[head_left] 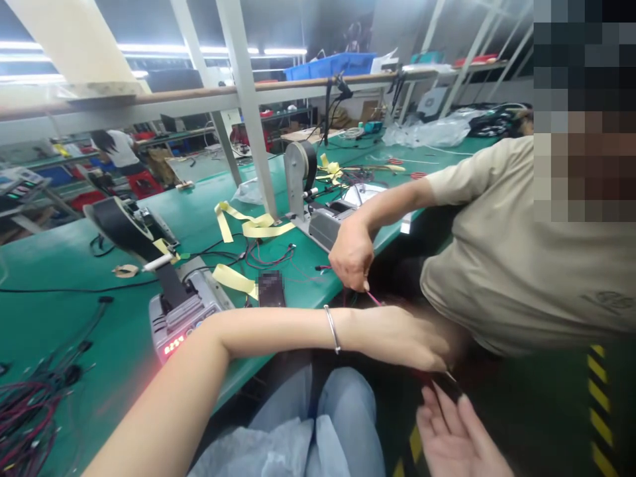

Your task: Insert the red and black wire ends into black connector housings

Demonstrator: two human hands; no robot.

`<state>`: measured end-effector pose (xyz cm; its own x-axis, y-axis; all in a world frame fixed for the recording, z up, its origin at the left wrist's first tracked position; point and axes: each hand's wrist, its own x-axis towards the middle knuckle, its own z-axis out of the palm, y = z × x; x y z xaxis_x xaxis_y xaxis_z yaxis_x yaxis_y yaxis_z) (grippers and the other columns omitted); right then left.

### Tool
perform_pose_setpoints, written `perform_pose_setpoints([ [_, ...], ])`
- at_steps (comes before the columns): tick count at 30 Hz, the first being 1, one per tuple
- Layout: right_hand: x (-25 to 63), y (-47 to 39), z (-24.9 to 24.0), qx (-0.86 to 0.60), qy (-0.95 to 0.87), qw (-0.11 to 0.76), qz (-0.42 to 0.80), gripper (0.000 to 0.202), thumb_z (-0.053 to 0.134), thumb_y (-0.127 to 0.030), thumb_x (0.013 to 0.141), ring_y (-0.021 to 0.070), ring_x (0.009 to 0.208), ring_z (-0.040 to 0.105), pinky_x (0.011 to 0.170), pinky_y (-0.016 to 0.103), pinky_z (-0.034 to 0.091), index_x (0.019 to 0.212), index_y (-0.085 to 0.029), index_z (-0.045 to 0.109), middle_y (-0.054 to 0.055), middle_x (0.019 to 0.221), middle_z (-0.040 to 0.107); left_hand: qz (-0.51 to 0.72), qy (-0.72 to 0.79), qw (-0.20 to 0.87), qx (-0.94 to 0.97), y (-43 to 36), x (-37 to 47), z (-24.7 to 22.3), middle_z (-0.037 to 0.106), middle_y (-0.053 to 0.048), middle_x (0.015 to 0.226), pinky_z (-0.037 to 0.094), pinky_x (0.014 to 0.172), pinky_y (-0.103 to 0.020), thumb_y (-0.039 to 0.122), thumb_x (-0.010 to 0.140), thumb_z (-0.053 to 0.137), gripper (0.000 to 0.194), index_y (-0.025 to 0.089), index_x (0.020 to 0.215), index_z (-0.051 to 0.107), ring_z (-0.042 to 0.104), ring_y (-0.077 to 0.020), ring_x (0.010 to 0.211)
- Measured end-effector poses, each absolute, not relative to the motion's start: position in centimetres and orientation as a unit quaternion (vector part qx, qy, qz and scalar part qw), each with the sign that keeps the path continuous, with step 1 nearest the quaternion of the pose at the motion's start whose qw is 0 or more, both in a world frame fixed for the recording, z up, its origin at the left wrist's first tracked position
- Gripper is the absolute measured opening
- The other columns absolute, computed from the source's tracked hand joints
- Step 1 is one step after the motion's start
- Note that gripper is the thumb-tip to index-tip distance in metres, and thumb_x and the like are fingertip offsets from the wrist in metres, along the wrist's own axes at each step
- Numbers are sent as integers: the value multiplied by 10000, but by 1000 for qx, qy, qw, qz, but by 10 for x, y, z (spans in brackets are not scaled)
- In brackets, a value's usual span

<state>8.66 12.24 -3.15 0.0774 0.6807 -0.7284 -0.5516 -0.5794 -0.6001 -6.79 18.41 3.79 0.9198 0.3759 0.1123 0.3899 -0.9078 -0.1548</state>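
My left hand [402, 334], a silver bracelet [332, 328] on its wrist, reaches right past the front edge of the green bench [59, 265]. Its fingers are blurred and point toward a co-worker in a beige shirt [517, 265]. The co-worker's hand [352, 255] is just above mine and pinches thin pink and red wires [372, 298]. My right hand [457, 430] lies palm up below, fingers apart, and its fingertips are next to a small dark object [447, 385]. I cannot tell what that object is.
A tape dispenser [181, 311] with red digits and a black roll [122, 225] stands near my left forearm. A second dispenser [322, 222] sits further back. Yellow tape strips [256, 226], a wire bundle [24, 411] and a blue bin [330, 66] are around. A plastic bag [258, 450] lies on my lap.
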Motion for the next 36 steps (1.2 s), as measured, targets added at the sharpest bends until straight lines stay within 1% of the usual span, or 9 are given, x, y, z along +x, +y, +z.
perform_pose_setpoints([
  [3,82,121,-29,-549,-64,483,680,124,588,-374,712,232,1238,428,1123,417,268,792,-325,668,50,1230,570,-41,-212,17,-976,196,-79,45,594,-89,899,438,674,-268,139,879,412,274,157,1051,624,526,-171,840],
  [6,77,119,-27,-476,-86,535,693,146,660,-383,672,240,1080,562,965,447,447,787,-291,661,53,1112,643,-32,-243,-15,-969,202,-84,44,594,-61,901,441,682,-264,95,846,439,261,166,1023,617,526,-169,844],
  [9,74,118,-29,-422,-108,565,700,205,684,-390,665,230,928,631,746,386,539,801,-239,659,64,1027,678,-21,-238,-1,-971,205,-84,41,583,-53,876,434,685,-265,60,829,444,273,162,1028,600,516,-168,835],
  [13,71,123,-31,-426,-69,592,680,219,743,-334,619,198,770,661,596,283,527,749,-183,650,82,916,702,6,-195,66,-979,205,-83,41,557,-58,842,418,655,-283,88,865,414,283,152,1088,576,494,-170,781],
  [16,71,126,-30,-423,-20,582,695,199,757,-267,615,150,663,656,514,199,489,745,-156,655,78,827,711,19,-151,137,-979,200,-83,39,534,-58,804,394,593,-302,140,907,363,273,128,1069,582,469,-174,724],
  [21,75,125,-35,-427,-32,565,705,122,671,-234,726,117,668,654,501,159,476,822,-160,674,79,901,707,40,-130,179,-974,195,-88,34,525,-54,800,363,554,-305,133,914,335,294,124,1080,578,448,-170,697],
  [25,76,123,-42,-422,-54,566,706,145,648,-263,756,122,694,657,506,167,482,866,-171,666,89,998,688,56,-166,123,-977,199,-92,36,530,-52,826,392,602,-284,112,906,320,359,153,1211,506,463,-166,722],
  [29,76,122,-45,-420,-62,571,703,163,665,-279,744,143,719,664,517,189,498,867,-174,649,88,990,690,50,-215,76,-972,202,-96,42,560,-78,907,429,698,-273,42,859,323,456,119,1298,417,503,-178,830],
  [36,79,123,-50,-423,-77,579,693,111,653,-287,751,144,723,666,524,192,513,827,-207,646,69,970,694,30,-248,37,-968,208,-107,42,584,-103,966,458,785,-289,87,873,355,352,110,1171,541,530,-189,899],
])
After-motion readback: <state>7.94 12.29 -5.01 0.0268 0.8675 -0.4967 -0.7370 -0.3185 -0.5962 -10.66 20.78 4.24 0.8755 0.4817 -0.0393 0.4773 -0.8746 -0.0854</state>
